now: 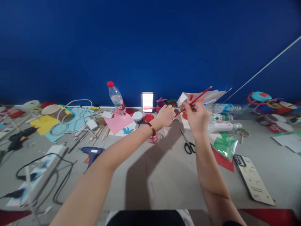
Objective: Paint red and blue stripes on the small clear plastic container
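My right hand point(198, 115) is closed around a thin red stick point(201, 94), which slants up to the right and has a tan tip. The stick's lower end reaches toward my left hand point(166, 115), whose fingers are curled; what they hold, if anything, is hidden. Below my left wrist stands a small clear cup with a red rim point(153, 138), and an open jar of red paint point(149, 117) is just behind the wrist. Black-handled scissors point(188, 147) lie between my forearms. Behind my hands are small red and green leafy paper crafts point(161, 103).
A red-capped bottle point(117, 97), pink paper point(119, 121) and a white-lidded jar point(137, 117) stand or lie left of centre. A blue glue gun point(91, 152) and power strip point(39, 175) lie left. Plastic bottles point(223, 126), green film point(225, 146) and a phone point(254, 180) lie right.
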`<state>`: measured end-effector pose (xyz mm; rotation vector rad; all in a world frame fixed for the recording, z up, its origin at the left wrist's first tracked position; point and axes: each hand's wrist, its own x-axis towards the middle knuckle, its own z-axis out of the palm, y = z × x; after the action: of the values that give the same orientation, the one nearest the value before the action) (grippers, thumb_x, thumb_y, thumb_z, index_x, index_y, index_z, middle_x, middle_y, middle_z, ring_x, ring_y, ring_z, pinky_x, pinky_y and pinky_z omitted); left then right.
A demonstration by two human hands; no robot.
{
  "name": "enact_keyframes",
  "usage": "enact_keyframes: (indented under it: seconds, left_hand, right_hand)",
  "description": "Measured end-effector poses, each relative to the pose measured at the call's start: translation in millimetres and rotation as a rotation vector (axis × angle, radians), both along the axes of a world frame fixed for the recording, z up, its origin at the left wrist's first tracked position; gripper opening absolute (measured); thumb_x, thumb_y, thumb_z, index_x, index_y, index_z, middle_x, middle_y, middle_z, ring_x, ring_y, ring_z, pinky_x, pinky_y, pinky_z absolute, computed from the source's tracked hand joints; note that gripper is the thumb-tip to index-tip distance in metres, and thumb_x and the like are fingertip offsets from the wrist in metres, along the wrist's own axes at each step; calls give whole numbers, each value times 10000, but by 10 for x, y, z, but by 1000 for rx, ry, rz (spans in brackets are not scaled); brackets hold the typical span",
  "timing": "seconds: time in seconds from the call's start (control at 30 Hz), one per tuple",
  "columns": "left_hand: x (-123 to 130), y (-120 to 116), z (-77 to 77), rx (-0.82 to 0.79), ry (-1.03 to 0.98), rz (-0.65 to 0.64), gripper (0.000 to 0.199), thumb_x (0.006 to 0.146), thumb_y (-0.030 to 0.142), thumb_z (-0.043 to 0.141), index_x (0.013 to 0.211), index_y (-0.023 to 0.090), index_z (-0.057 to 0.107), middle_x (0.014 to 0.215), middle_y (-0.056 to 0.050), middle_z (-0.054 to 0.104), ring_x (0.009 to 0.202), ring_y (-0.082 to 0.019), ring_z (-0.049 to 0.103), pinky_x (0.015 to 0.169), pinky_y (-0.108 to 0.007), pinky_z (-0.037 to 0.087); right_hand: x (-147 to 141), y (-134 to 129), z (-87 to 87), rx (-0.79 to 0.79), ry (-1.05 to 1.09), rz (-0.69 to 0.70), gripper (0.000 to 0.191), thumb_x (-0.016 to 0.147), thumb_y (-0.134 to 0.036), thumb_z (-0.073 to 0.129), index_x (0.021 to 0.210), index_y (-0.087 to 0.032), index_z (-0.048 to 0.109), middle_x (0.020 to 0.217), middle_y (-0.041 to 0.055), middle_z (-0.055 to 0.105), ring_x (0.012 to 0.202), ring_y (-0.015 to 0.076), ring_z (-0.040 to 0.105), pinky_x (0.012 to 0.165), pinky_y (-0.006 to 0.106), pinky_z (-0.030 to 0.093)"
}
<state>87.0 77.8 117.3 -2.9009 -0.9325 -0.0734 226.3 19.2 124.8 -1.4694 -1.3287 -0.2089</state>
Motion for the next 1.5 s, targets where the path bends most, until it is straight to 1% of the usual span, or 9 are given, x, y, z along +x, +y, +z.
enact_keyframes:
  seconds: [0.13,0.37,0.53,0.8,1.0,1.13,1.3,1.37,1.5]
  left_hand:
    - [21,5,-14,4,16,-8,201,901,137,525,989,97,702,1041,-160,677,1067,-283,531,830,-365,342]
    - [1,19,-44,-54,-37,17,219,904,120,494,917,106,712,912,-151,691,959,-270,565,750,-357,366]
    - [-6,36,-101,-36,-69,2,224,921,144,491,912,100,711,905,-149,699,945,-271,580,742,-363,370]
    - [4,4,-51,-38,-36,5,221,900,82,494,945,89,710,943,-157,706,998,-269,575,775,-348,382]
    - [-2,1,-98,-18,-65,-9,186,897,94,526,955,87,703,946,-159,701,977,-267,574,788,-353,401]
    - [-3,13,-146,-11,-89,-18,209,897,45,492,926,86,695,928,-147,695,954,-255,571,764,-352,399]
    - [0,73,-207,-28,-104,-31,218,876,29,502,912,124,695,876,-112,679,908,-235,556,717,-346,384]
    - [-10,96,-205,-26,-79,-30,191,870,50,527,892,131,698,871,-114,666,916,-242,547,721,-349,386]
    - [-90,126,-114,-30,-101,15,108,862,193,631,880,118,707,950,-136,638,968,-264,527,763,-358,402]
  right_hand:
    - [-24,-10,17,7,8,11,361,889,-537,616,693,-250,518,640,17,687,589,192,667,600,306,492]
    - [-36,-23,24,9,-22,-8,353,896,-527,601,694,-254,507,642,21,684,589,192,655,606,310,487]
    - [-39,-27,1,27,-63,-19,347,905,-497,588,683,-249,490,638,22,675,585,189,639,600,305,458]
    - [-85,-44,-10,45,-126,-60,356,929,-497,548,680,-251,483,623,21,646,572,181,603,581,297,432]
    - [-102,-32,-16,68,-145,-66,359,928,-481,548,664,-249,474,598,16,628,538,167,578,562,293,433]
    - [-124,-105,123,105,-93,-67,366,918,-487,551,650,-253,460,596,20,626,528,168,588,555,308,460]
    - [13,-307,364,190,18,-195,327,906,-496,571,690,-261,502,647,33,650,587,193,644,603,357,532]
    - [95,-368,411,220,55,-208,323,886,-491,606,685,-265,492,649,32,653,602,211,669,618,385,561]
    - [192,-433,464,235,235,-132,321,861,-451,644,671,-268,460,636,52,655,598,238,714,596,404,609]
